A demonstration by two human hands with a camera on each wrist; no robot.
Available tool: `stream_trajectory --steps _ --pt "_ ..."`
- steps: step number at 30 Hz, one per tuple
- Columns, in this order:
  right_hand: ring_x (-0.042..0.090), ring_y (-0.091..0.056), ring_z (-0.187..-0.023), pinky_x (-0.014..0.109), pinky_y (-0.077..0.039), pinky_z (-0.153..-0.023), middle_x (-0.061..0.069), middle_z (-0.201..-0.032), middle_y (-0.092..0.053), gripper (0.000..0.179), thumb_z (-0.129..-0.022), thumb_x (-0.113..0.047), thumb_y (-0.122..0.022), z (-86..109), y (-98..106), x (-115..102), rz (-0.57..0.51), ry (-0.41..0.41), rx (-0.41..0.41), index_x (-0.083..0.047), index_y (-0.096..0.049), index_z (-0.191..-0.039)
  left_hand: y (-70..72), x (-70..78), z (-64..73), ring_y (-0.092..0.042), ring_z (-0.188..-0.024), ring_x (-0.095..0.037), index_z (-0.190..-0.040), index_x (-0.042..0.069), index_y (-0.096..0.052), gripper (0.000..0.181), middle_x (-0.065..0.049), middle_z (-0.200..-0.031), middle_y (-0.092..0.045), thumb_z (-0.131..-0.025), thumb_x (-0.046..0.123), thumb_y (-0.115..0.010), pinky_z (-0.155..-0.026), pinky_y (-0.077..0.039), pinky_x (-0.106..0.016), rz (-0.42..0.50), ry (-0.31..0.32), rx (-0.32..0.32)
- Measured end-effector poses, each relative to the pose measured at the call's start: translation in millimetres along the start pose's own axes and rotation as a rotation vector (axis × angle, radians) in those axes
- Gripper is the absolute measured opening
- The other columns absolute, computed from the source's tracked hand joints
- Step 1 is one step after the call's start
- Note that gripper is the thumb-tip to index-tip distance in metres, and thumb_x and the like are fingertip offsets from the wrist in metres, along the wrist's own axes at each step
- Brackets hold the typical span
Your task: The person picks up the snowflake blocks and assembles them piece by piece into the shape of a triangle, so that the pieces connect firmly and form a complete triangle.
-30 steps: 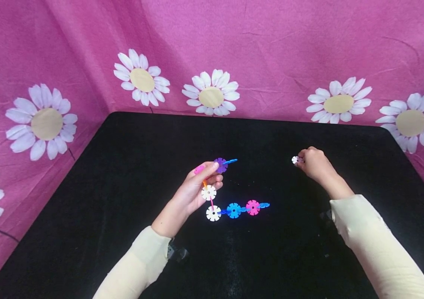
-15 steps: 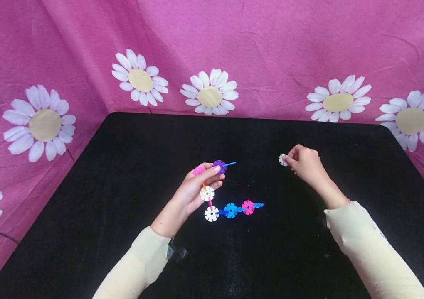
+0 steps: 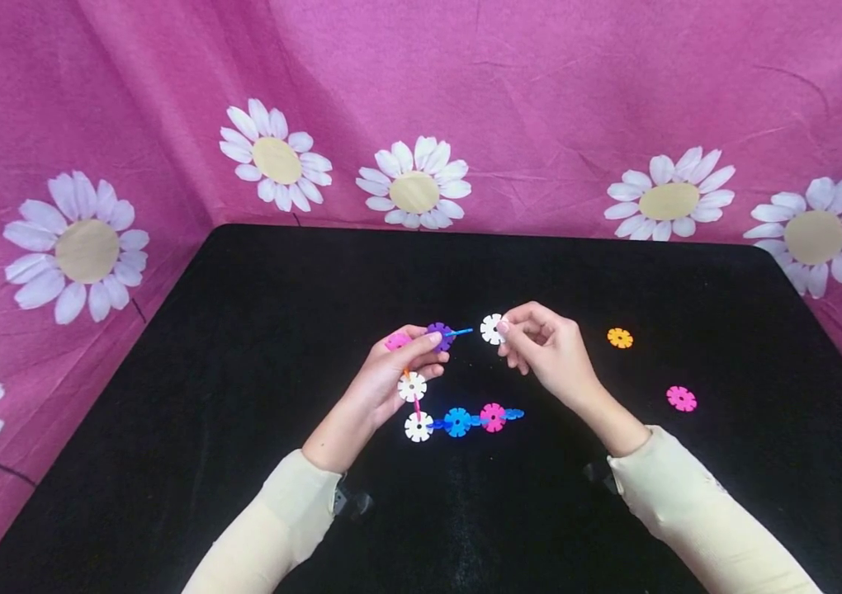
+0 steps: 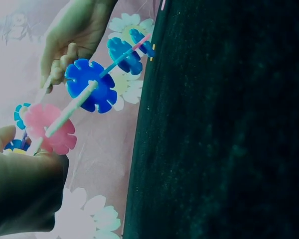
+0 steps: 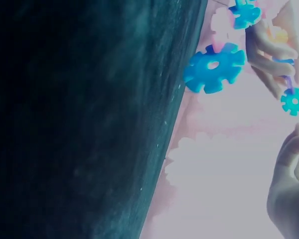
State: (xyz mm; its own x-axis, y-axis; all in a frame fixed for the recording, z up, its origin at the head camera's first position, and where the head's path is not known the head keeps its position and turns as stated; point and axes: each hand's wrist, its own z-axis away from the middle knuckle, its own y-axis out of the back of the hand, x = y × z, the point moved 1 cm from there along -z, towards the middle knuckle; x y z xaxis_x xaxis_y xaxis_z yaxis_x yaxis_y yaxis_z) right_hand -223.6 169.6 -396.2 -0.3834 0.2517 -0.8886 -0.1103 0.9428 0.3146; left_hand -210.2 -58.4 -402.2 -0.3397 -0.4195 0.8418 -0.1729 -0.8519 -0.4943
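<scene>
My left hand (image 3: 372,392) pinches a purple notched disc (image 3: 443,330) between thumb and fingers. A blue disc (image 3: 460,332), seen edge-on, sticks out from it to the right. The disc chain runs down past my palm through a pink disc (image 3: 396,341), an orange one and a white disc (image 3: 412,386). It then turns right through another white disc (image 3: 418,426), a blue disc (image 3: 457,421) and a pink disc (image 3: 493,417). My right hand (image 3: 555,355) pinches a loose white disc (image 3: 491,329), a small gap away from the blue one. In the left wrist view, the chain's pink disc (image 4: 52,129) appears large.
On the black table (image 3: 280,330), an orange disc (image 3: 620,338) and a pink disc (image 3: 682,399) lie apart to the right of my right hand. A pink cloth (image 3: 540,107) with printed daisies hangs behind the table's far edge.
My right hand has carried the white disc leftward, close to the chain's upper end. This uncovers the orange and pink discs on the table. My left hand has stayed nearly still.
</scene>
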Motion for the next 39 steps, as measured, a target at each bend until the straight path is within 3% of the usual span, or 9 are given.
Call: stream_trajectory --steps 7,19,26,33,39 --pt "0.020 -0.061 -0.053 0.020 -0.050 -0.050 -0.007 -0.071 -0.069 0.012 -0.091 -0.011 -0.068 2.1 -5.9 -3.7 -0.010 0.027 0.012 0.000 -0.064 -0.097 -1.5 -1.5 1.2 -0.072 -0.076 -0.005 -0.093 0.013 -0.063 0.002 0.006 -0.082 -0.074 -0.094 0.014 -0.064 -0.074 -0.059 -0.019 -0.016 0.001 0.006" --pt "0.014 -0.062 -0.055 0.019 -0.052 -0.052 -0.011 -0.071 -0.069 0.010 -0.091 -0.004 -0.065 1.3 -15.9 -4.9 -0.102 0.055 0.014 0.003 -0.060 -0.096 -7.0 -4.1 -1.9 -0.072 -0.079 -0.006 -0.094 0.014 -0.061 0.006 0.007 -0.084 -0.074 -0.093 0.016 -0.067 -0.076 -0.059 -0.019 -0.088 -0.012 0.057" --pt "0.019 -0.062 -0.054 0.020 -0.053 -0.053 0.005 -0.072 -0.069 0.011 -0.091 -0.008 -0.067 1.6 -20.9 -9.0 -0.061 0.074 0.043 0.001 -0.060 -0.095 -9.9 -3.3 -3.2 -0.073 -0.075 -0.006 -0.089 0.015 -0.061 0.007 0.007 -0.082 -0.074 -0.094 0.011 -0.064 -0.077 -0.059 -0.020 -0.109 -0.036 0.098" --pt "0.017 -0.062 -0.054 0.021 -0.053 -0.054 0.016 -0.074 -0.069 0.012 -0.091 -0.010 -0.068 -0.1 -22.5 -9.0 -0.027 0.060 0.052 -0.001 -0.061 -0.095 -8.6 -3.1 -4.2 -0.073 -0.073 -0.006 -0.087 0.015 -0.061 0.010 0.006 -0.079 -0.074 -0.095 0.009 -0.061 -0.076 -0.059 -0.021 -0.078 -0.036 0.086" --pt "0.022 -0.065 -0.058 0.022 -0.054 -0.055 0.009 -0.077 -0.071 0.016 -0.093 -0.017 -0.066 -4.1 -18.2 -3.3 -0.021 0.005 0.067 -0.003 -0.063 -0.101 -6.3 -1.5 -5.6 -0.072 -0.073 -0.004 -0.087 0.016 -0.063 0.012 0.006 -0.077 -0.074 -0.097 0.012 -0.059 -0.076 -0.059 -0.019 -0.006 -0.008 0.087"
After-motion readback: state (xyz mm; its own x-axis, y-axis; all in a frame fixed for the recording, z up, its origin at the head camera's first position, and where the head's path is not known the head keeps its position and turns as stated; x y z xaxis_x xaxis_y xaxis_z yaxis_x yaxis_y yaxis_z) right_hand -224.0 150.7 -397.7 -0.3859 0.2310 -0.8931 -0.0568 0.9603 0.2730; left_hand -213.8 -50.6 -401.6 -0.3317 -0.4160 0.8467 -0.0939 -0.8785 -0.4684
